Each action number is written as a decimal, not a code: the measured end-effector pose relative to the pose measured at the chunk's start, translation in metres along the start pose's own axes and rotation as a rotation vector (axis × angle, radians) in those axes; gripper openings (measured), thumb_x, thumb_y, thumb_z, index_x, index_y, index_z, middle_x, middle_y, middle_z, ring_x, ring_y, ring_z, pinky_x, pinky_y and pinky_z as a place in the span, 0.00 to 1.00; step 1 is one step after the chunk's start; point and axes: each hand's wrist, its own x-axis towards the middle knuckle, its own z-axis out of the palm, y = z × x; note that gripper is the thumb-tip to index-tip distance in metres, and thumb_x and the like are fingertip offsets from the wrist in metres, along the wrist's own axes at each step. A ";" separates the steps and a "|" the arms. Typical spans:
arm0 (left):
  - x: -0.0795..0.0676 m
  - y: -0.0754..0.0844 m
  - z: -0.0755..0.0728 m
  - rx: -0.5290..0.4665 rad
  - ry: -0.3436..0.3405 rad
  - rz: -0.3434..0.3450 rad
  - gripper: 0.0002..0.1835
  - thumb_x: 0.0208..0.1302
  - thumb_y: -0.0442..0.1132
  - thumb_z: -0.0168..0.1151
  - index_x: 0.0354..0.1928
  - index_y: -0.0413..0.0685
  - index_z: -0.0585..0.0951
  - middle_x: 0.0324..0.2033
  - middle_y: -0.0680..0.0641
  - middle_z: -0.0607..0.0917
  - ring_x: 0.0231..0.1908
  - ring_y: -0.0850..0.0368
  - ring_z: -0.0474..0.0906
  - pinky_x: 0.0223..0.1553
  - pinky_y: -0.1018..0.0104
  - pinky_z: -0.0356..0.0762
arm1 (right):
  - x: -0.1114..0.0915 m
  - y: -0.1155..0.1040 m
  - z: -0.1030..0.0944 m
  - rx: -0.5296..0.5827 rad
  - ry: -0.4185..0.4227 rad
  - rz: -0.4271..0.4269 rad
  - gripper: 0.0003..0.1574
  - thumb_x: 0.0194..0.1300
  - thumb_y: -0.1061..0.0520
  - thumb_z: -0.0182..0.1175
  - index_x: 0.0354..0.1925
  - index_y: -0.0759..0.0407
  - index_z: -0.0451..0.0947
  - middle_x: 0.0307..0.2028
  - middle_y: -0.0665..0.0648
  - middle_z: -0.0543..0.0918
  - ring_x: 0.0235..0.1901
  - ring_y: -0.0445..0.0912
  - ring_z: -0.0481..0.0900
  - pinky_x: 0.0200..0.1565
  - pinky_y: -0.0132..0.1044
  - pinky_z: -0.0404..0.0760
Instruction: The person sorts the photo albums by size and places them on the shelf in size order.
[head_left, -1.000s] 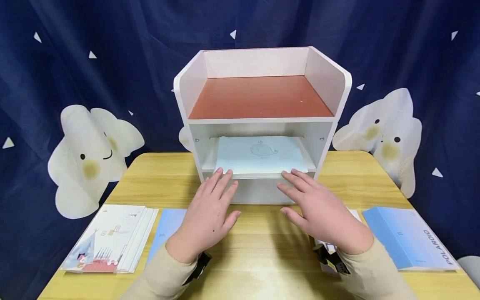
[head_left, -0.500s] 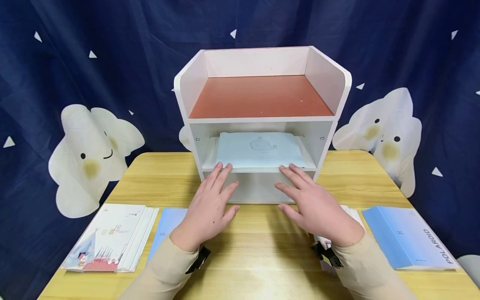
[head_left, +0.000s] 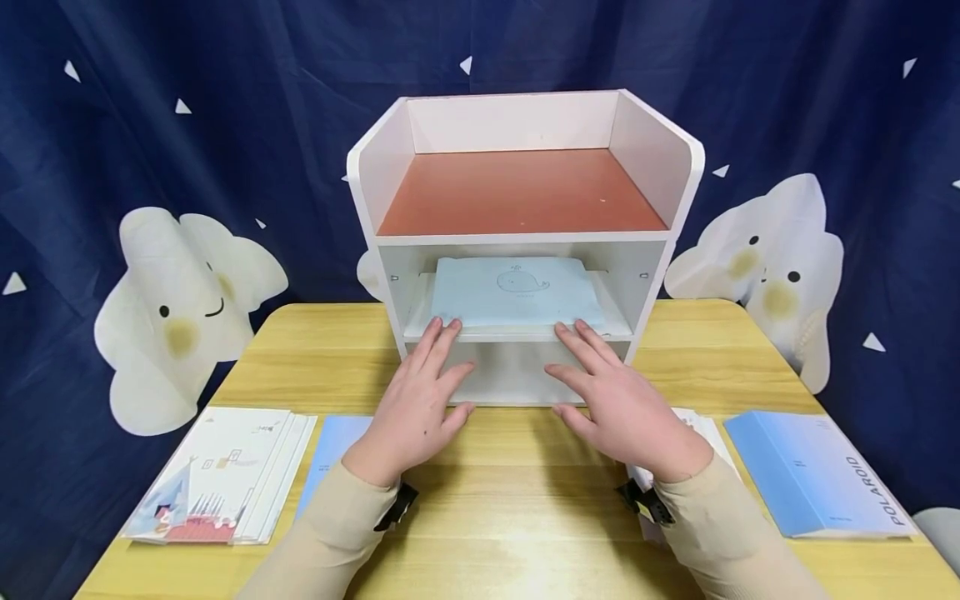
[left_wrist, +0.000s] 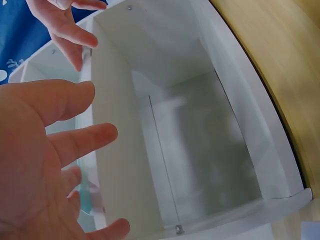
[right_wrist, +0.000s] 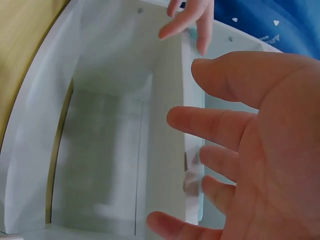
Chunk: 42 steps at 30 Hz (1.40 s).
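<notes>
Lying on the middle shelf is a book.

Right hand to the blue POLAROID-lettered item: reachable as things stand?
Probably yes: the right hand, at the front edge of the whale booklet, grips nothing. The POLAROID-lettered item lies uncovered to its right, with only flat white papers between.

The dark capitals "POLAROID" run along the right edge of the blue-to-lilac rectangular item. Fine print there, on the pale-blue paper booklet with a whale drawing, the white illustrated booklet and the flat blue rectangular booklet is too small to read.
</notes>
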 end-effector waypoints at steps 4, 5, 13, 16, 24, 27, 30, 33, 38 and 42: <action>0.002 -0.003 0.002 -0.007 -0.020 -0.004 0.21 0.64 0.47 0.69 0.57 0.47 0.82 0.80 0.42 0.47 0.78 0.45 0.34 0.69 0.41 0.61 | 0.001 0.001 0.002 0.005 0.007 0.002 0.26 0.69 0.47 0.64 0.60 0.58 0.81 0.78 0.61 0.53 0.78 0.58 0.43 0.63 0.56 0.73; 0.002 -0.004 0.003 -0.009 -0.022 -0.003 0.21 0.64 0.47 0.69 0.56 0.47 0.82 0.80 0.42 0.47 0.78 0.45 0.34 0.70 0.41 0.61 | 0.001 0.002 0.002 0.005 0.009 0.001 0.25 0.69 0.48 0.64 0.60 0.58 0.81 0.78 0.61 0.53 0.78 0.58 0.43 0.63 0.56 0.74; 0.003 -0.003 0.003 -0.019 -0.008 0.012 0.20 0.64 0.47 0.69 0.55 0.47 0.82 0.79 0.41 0.47 0.78 0.44 0.34 0.70 0.42 0.59 | 0.001 0.002 0.003 0.002 0.014 -0.006 0.25 0.69 0.47 0.63 0.60 0.56 0.81 0.78 0.62 0.52 0.78 0.59 0.41 0.64 0.58 0.71; 0.002 -0.003 0.002 -0.031 -0.003 0.015 0.21 0.65 0.48 0.68 0.56 0.47 0.82 0.79 0.42 0.48 0.78 0.44 0.35 0.69 0.40 0.62 | 0.000 0.002 0.003 0.007 0.009 -0.014 0.26 0.70 0.46 0.63 0.61 0.56 0.81 0.78 0.63 0.52 0.78 0.60 0.41 0.64 0.59 0.71; -0.001 -0.007 -0.008 -0.049 -0.020 0.029 0.22 0.67 0.48 0.66 0.60 0.49 0.80 0.79 0.43 0.50 0.78 0.46 0.37 0.65 0.36 0.66 | -0.002 -0.001 -0.006 0.053 0.005 -0.028 0.27 0.70 0.47 0.63 0.63 0.56 0.79 0.78 0.62 0.55 0.78 0.60 0.44 0.67 0.59 0.66; -0.003 -0.007 -0.014 -0.054 -0.040 0.037 0.24 0.68 0.48 0.67 0.63 0.49 0.79 0.79 0.43 0.50 0.78 0.45 0.38 0.66 0.37 0.65 | -0.004 -0.002 -0.008 0.064 0.006 -0.037 0.27 0.70 0.47 0.63 0.63 0.55 0.78 0.76 0.62 0.58 0.77 0.60 0.46 0.68 0.60 0.65; -0.005 -0.007 -0.021 -0.069 -0.053 0.033 0.25 0.67 0.47 0.67 0.64 0.50 0.78 0.79 0.43 0.52 0.78 0.46 0.40 0.66 0.37 0.63 | -0.005 -0.003 -0.008 0.072 0.001 -0.049 0.27 0.70 0.47 0.63 0.64 0.54 0.77 0.75 0.61 0.61 0.77 0.60 0.47 0.69 0.60 0.64; -0.006 -0.006 -0.028 -0.092 -0.057 0.027 0.27 0.66 0.45 0.69 0.65 0.48 0.77 0.78 0.41 0.55 0.78 0.44 0.42 0.67 0.36 0.62 | -0.007 -0.006 -0.009 0.090 -0.012 -0.058 0.28 0.71 0.46 0.62 0.65 0.52 0.76 0.75 0.59 0.61 0.77 0.59 0.48 0.68 0.59 0.65; -0.008 -0.009 -0.037 -0.108 -0.083 -0.004 0.30 0.66 0.45 0.70 0.67 0.46 0.76 0.76 0.39 0.59 0.76 0.40 0.48 0.71 0.42 0.57 | -0.010 -0.012 -0.009 0.201 -0.075 -0.079 0.28 0.73 0.42 0.60 0.67 0.48 0.75 0.76 0.56 0.60 0.76 0.57 0.52 0.66 0.59 0.69; -0.013 -0.014 -0.044 -0.110 -0.115 -0.063 0.31 0.67 0.47 0.69 0.69 0.47 0.74 0.76 0.41 0.60 0.75 0.40 0.52 0.72 0.44 0.57 | -0.011 -0.017 -0.008 0.291 -0.183 -0.076 0.32 0.75 0.35 0.53 0.71 0.42 0.70 0.77 0.52 0.58 0.74 0.52 0.58 0.65 0.54 0.71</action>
